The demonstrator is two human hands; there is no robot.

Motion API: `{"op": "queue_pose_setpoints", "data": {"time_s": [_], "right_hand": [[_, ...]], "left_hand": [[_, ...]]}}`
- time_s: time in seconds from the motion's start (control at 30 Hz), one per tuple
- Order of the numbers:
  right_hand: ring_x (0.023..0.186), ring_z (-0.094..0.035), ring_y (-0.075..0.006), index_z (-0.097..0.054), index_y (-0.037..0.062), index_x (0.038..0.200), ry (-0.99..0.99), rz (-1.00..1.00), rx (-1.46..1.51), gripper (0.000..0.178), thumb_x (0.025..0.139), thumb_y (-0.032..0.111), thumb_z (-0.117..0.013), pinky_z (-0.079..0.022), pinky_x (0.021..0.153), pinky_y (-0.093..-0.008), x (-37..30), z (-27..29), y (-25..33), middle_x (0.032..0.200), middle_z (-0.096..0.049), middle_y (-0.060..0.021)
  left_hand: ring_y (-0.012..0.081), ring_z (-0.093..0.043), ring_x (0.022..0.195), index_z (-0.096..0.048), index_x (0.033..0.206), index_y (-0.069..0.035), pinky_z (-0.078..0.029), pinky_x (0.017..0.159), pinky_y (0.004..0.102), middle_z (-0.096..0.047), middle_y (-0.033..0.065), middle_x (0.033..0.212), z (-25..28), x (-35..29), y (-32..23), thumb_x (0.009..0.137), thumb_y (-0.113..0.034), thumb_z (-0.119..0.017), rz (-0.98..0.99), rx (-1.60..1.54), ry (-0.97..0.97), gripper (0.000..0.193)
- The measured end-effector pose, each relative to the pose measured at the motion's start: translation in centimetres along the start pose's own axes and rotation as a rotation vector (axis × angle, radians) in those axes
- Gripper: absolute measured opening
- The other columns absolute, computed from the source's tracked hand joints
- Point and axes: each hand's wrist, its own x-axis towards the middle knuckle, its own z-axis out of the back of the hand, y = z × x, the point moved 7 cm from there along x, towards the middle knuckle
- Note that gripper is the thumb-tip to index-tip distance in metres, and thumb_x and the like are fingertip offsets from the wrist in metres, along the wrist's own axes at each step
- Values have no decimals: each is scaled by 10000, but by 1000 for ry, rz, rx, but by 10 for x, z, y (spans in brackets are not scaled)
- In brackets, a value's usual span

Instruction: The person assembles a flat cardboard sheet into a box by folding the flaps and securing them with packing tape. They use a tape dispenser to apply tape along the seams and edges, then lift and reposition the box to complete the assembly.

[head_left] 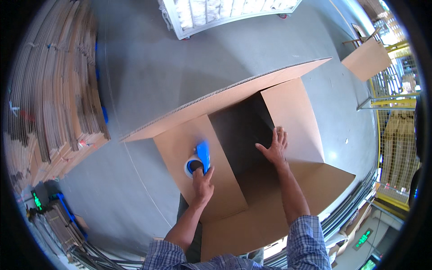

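A large cardboard box (252, 225) stands in front of me. Its left and right flaps are folded inward, while the far and near flaps stick outward, and a dark gap runs between the folded ones. In my left hand (202, 185) is a blue tape dispenser (203, 154) with a roll of tape, held above the left flap (180, 135); its front end is smeared by motion. My right hand (275, 147) has its fingers spread at the inner edge of the right flap (297, 117) and holds nothing. Whether its fingertips press on the flap is hard to tell.
Tall stacks of flat cardboard (58, 81) rise on the left. A white wheeled rack (225, 15) with white bundles stands at the far side. On the right are a cardboard sheet (366, 58) and yellow-framed mesh fencing (396, 135). Long dark bars (351, 202) lie at the near right.
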Motion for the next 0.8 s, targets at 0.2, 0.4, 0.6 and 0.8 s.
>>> {"op": "queue_pose_setpoints", "data": {"time_s": [0.2,0.4,0.6,0.8], "right_hand": [[1495,-132,-434,-258,42,1544,-208,-271,2,974,843,566,-684,-160,1141,-672,28,-24,27,1621,-195,-196],[1491,-153,-424,-295,-48,1499,-605,-458,304,777,953,411,-604,-206,1168,-562,55,-40,71,1591,-241,-230],[1471,-218,-405,-335,-32,1483,-742,-453,296,689,972,358,-585,-252,1138,-556,66,-56,65,1578,-280,-210],[1460,-261,-354,-385,18,1474,-723,-434,182,652,947,321,-620,-289,1101,-560,69,-63,54,1581,-315,-143]], "left_hand": [[408,-532,955,-669,1237,-119,-472,774,471,-544,190,1040,38,3,-12,727,85,-673,-110,-28,-10,549],[333,-593,901,-725,1088,-54,-479,754,407,-609,176,1014,150,-7,-24,840,-13,-675,-139,-234,-78,256],[235,-616,950,-637,1099,78,-537,801,368,-633,188,1073,345,67,-63,953,-204,-646,-424,439,-1004,318],[241,-628,985,-672,1175,-46,-502,880,350,-653,132,1073,243,229,-103,947,-202,-661,-176,221,-323,277]]}}
